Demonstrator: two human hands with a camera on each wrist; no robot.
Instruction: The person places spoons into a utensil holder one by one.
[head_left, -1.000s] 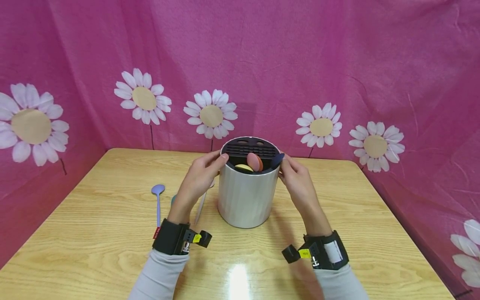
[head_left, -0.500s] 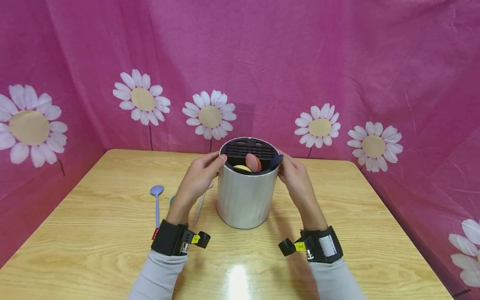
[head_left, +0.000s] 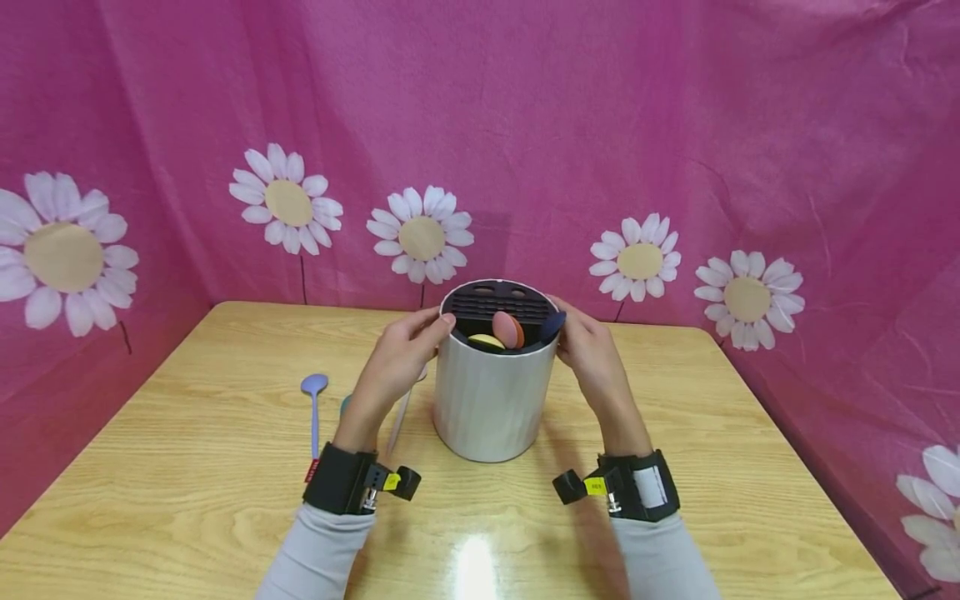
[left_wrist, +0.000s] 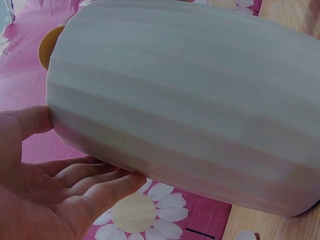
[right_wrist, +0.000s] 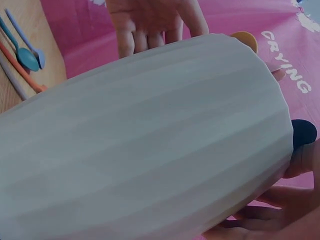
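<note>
A white ribbed utensil holder (head_left: 491,408) stands upright on the table, with a slotted black insert (head_left: 501,307) in its top. Out of the insert's opening show the heads of a pink utensil (head_left: 505,330), a yellow one (head_left: 486,342) and a dark blue one (head_left: 552,324), with orange behind the pink. My left hand (head_left: 399,352) grips the holder's upper left side, thumb at the rim and fingers along the wall. On the opposite side my right hand (head_left: 592,354) holds the rim by the dark blue utensil; its fingertips are partly hidden behind the holder.
A lavender spoon (head_left: 314,408) lies left on the wooden table (head_left: 225,467). Near it are a teal spoon (right_wrist: 27,59), an orange-handled utensil (right_wrist: 22,70) and a pale-handled utensil (head_left: 400,419), partly hidden by my left arm. A pink flowered cloth (head_left: 525,125) hangs behind.
My right wrist has shifted slightly left and inward. The holder stays in place between both hands, and the head view has tilted very slightly.
</note>
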